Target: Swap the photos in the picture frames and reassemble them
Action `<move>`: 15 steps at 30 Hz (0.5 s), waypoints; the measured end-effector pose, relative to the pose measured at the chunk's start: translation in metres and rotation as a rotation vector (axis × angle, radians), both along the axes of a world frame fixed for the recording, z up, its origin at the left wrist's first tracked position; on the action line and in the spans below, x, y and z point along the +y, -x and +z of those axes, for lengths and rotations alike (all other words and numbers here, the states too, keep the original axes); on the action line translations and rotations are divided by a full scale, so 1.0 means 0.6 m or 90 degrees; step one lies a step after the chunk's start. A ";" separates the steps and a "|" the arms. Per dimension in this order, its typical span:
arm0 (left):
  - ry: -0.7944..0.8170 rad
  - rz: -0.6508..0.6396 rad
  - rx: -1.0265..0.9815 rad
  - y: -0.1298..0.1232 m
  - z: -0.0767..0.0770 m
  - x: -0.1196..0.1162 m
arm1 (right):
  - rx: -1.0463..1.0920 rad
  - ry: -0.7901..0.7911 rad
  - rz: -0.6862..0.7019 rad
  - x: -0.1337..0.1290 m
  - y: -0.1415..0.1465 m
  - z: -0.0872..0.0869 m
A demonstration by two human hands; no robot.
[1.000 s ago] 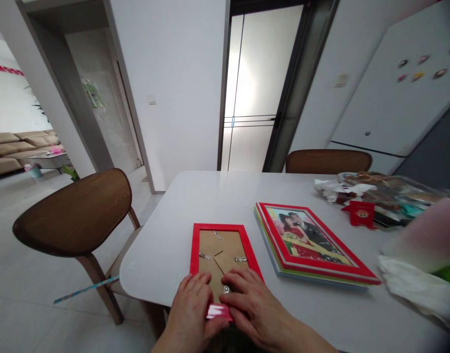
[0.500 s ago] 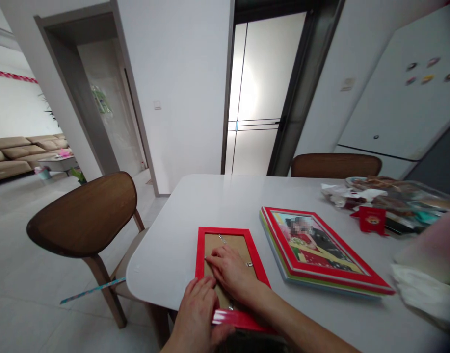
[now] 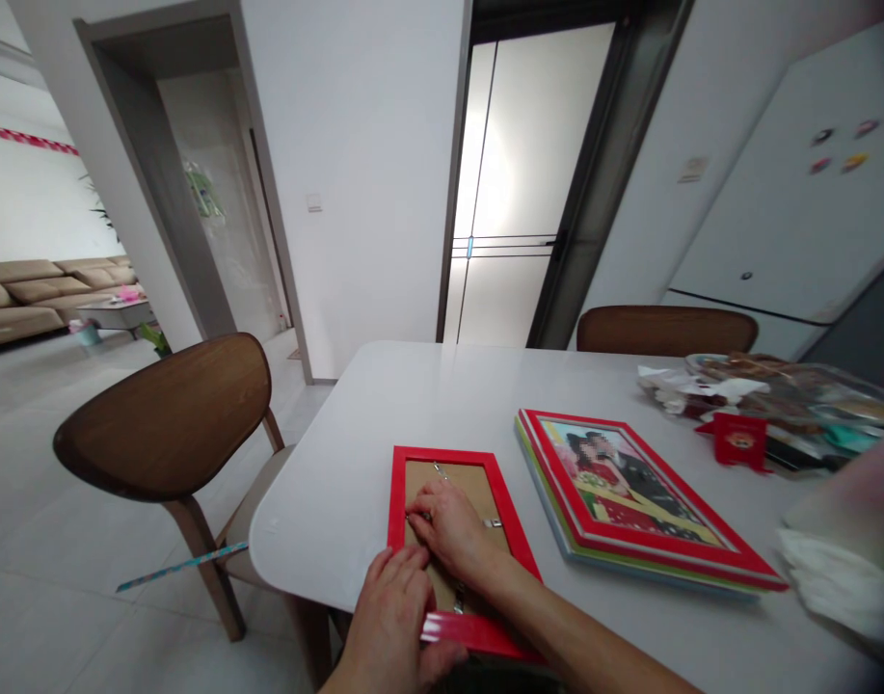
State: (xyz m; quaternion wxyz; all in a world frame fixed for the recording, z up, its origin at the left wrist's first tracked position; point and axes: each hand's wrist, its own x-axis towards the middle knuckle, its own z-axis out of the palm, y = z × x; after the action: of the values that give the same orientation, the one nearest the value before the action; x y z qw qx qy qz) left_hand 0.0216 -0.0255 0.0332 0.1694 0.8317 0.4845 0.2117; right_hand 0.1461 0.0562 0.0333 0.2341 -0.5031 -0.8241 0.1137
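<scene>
The left hand's [image 3: 392, 612] grip is closed around the near-left corner of a red picture frame [image 3: 396, 506], at about 7 o'clock on it, fingers on the side bar and thumb by the near bar. The right hand [image 3: 452, 530] reaches in from 5 o'clock and rests over the brown backing board [image 3: 479, 490], its fingers bent together near the 9 o'clock side; their tips hide what they touch, so I cannot tell whether that grip has hold of anything.

The frame lies face down at the near end of the white table [image 3: 318, 506]. Metal clips show on its back at 12 [image 3: 440, 471], 3 and 6 o'clock.

Outward from the frame, at 2 to 3 o'clock, sits a stack of frames [image 3: 651, 492], a red-bordered photo of a couple uppermost. Farther that way stand a red packet [image 3: 740, 440] and clear plastic packaging [image 3: 846, 386]. One wooden chair [image 3: 171, 419] is at 10 o'clock, another between 1 and 2.
</scene>
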 end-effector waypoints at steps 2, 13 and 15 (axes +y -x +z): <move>0.005 -0.004 0.004 0.000 -0.001 0.000 | 0.006 -0.002 -0.035 0.010 -0.010 0.001; 0.030 0.003 0.032 0.001 0.004 0.002 | 0.030 0.033 -0.293 0.088 -0.043 -0.020; 0.010 -0.002 0.041 -0.002 -0.002 0.004 | 0.054 0.036 -0.293 0.089 -0.040 -0.017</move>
State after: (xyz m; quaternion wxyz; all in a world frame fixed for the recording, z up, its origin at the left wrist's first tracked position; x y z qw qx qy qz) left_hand 0.0226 -0.0232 0.0320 0.1606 0.8373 0.4903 0.1810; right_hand 0.1700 0.1096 0.0233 0.2741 -0.6789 -0.6735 0.1015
